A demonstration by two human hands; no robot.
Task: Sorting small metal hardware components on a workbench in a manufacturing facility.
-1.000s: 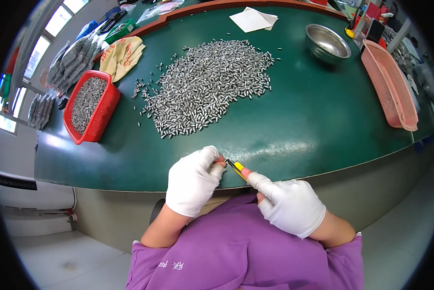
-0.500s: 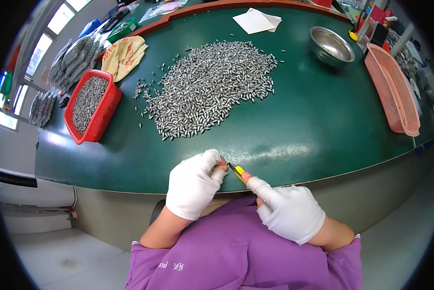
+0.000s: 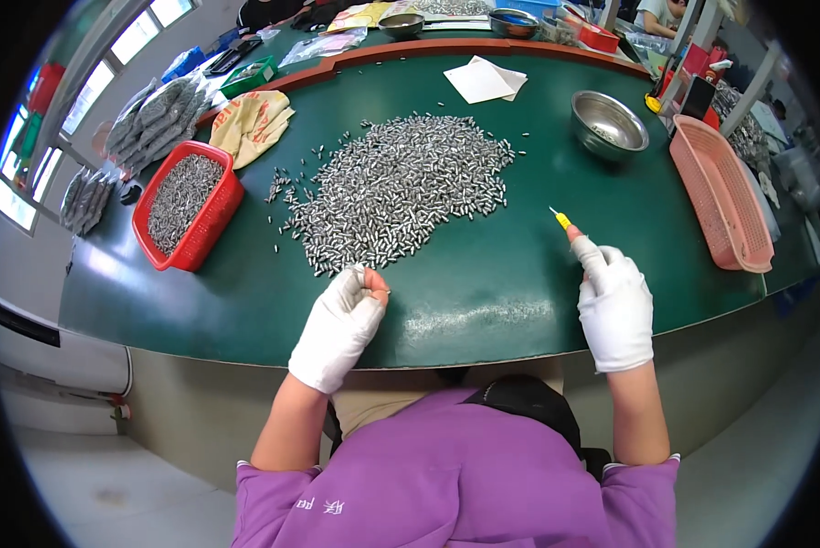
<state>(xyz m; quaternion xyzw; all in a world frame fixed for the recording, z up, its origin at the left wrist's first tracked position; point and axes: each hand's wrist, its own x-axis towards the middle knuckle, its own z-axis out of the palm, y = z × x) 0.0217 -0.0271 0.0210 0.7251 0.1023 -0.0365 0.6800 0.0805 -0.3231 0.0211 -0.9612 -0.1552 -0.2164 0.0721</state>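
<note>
Where grey bags (image 3: 145, 119) lie: table's far-left.

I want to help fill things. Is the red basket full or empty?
Nearly full: the red basket holds grey metal pieces almost up to its rim.

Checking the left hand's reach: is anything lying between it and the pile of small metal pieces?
Nothing visible. The left hand sits at the near edge of the pile of metal pieces, with only bare green table between.
</note>
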